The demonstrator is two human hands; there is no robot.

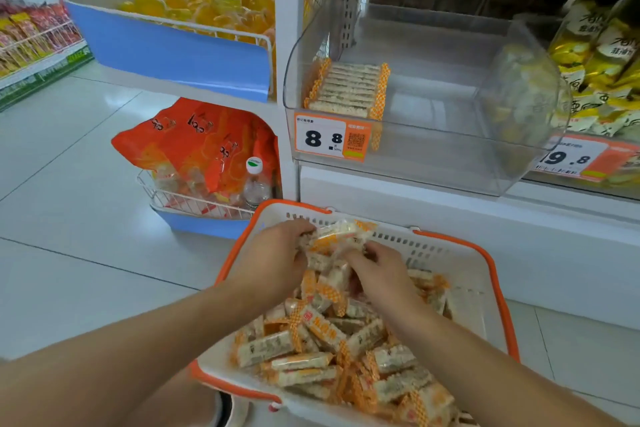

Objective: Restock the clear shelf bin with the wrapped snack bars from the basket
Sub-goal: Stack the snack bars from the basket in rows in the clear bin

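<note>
Wrapped snack bars (332,350) with orange-checked ends fill the white, orange-rimmed basket (498,291). Both hands reach in: the left hand (277,256) and right hand (377,274) each curl their fingers round bars gathered between them. One neat row (348,88) lies in the clear shelf bin (450,121), labelled "8.8" (320,139).

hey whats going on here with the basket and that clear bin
A person is restocking. Both hands, the left hand and the right hand, are down in the orange-rimmed basket, gathering a bunch of wrapped snack bars from the loose pile. The clear shelf bin above holds only one neat row of bars at its left side, with the rest bare, so most of the filling is not yet done.
</note>
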